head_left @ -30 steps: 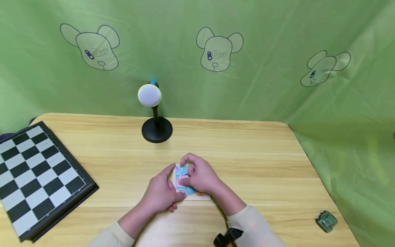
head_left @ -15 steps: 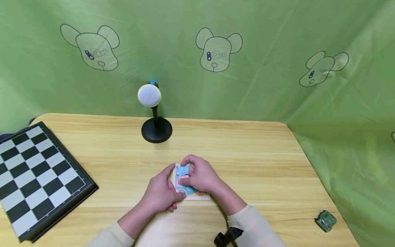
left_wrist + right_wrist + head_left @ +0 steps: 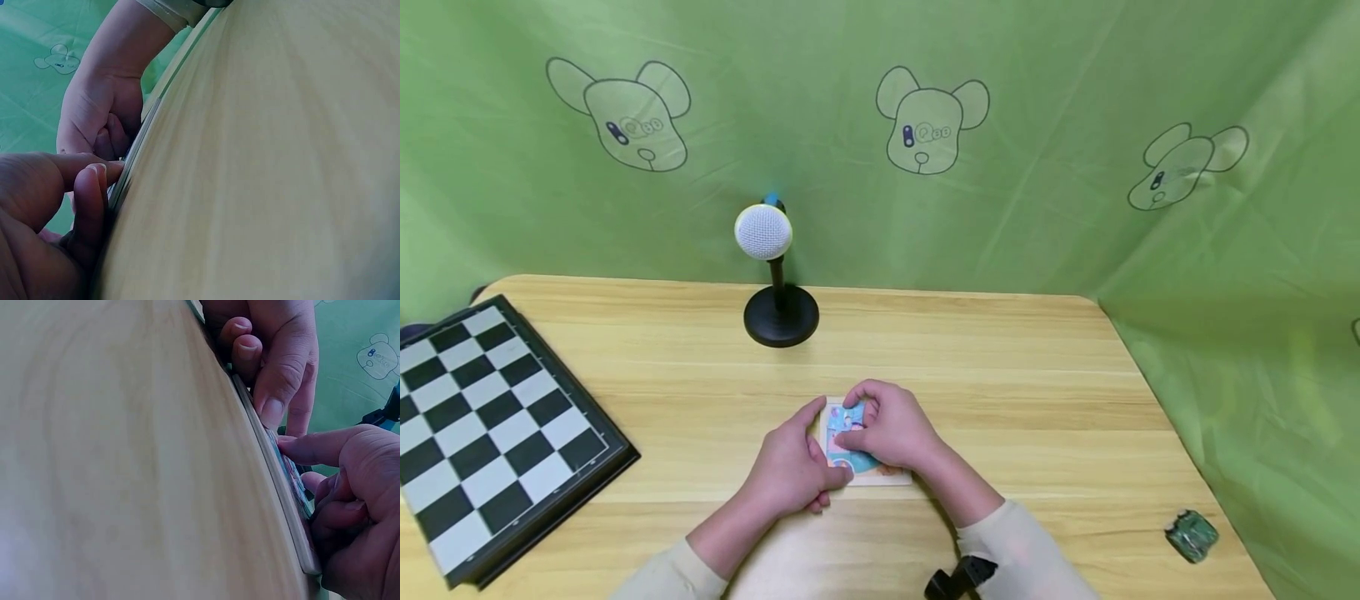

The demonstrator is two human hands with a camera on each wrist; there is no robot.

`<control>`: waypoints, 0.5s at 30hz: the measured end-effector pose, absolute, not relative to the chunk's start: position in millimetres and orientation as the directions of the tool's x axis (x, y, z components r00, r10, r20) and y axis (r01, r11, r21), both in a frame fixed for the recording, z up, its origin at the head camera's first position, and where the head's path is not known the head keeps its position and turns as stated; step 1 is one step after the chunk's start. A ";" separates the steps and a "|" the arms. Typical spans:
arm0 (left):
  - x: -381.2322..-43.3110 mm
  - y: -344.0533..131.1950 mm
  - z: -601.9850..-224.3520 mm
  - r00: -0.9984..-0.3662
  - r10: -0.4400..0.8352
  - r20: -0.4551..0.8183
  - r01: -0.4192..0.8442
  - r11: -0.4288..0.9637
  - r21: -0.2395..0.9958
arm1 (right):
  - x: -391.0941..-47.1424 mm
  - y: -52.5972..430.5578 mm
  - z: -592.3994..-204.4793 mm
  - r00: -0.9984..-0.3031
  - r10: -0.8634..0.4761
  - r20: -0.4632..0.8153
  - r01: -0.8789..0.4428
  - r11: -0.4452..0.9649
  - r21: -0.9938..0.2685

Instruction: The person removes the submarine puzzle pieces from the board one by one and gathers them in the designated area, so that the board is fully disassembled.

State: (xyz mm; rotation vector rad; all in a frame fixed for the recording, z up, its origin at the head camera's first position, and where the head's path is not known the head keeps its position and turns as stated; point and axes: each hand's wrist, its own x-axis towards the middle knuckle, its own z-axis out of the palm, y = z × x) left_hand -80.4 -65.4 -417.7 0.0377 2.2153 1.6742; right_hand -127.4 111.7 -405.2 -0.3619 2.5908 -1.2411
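Observation:
A small jigsaw puzzle [image 3: 880,480] with a pale border and blue, pink and orange print lies flat on the table. My left hand [image 3: 790,468] holds it at the left side, index finger reaching to the far corner and thumb pressing the near edge. My right hand [image 3: 895,429] is over the printed face, its thumb and index finger bent around a blue puzzle piece [image 3: 853,415] near the far side. That hand hides much of the puzzle's right half. In the right wrist view, the left thumb [image 3: 273,412] presses the board's rim, close to the right hand's fingertip.
A black-framed chessboard [image 3: 497,417] covers the table's left side. Behind the hands stands a microphone [image 3: 763,232] on a round black base. A small green object [image 3: 1192,536] lies near the right edge. Green cloth [image 3: 1037,208] hangs behind the wooden table [image 3: 1000,367].
My right hand has shifted slightly right and toward me, showing a little more of the blue area under its index finger. The left hand and the board have stayed in place.

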 end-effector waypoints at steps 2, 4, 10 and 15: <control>-80.1 -65.2 -417.7 -0.934 0.235 -0.268 -0.195 0.294 0.936 | -126.5 113.2 -403.3 -0.939 -0.328 -0.106 -0.117 0.592 -0.798; -79.7 -64.8 -417.8 -0.935 0.235 -0.267 -0.195 0.291 0.937 | -126.0 115.2 -402.1 -0.939 -0.326 -0.108 -0.107 0.578 -0.809; -79.9 -64.5 -418.2 -0.936 0.237 -0.259 -0.186 0.290 0.939 | -127.5 116.4 -404.4 -0.937 -0.320 -0.139 -0.084 0.593 -0.801; -80.2 -65.6 -418.7 -0.937 0.236 -0.257 -0.183 0.294 0.938 | -129.5 115.1 -407.2 -0.934 -0.328 -0.141 -0.096 0.610 -0.787</control>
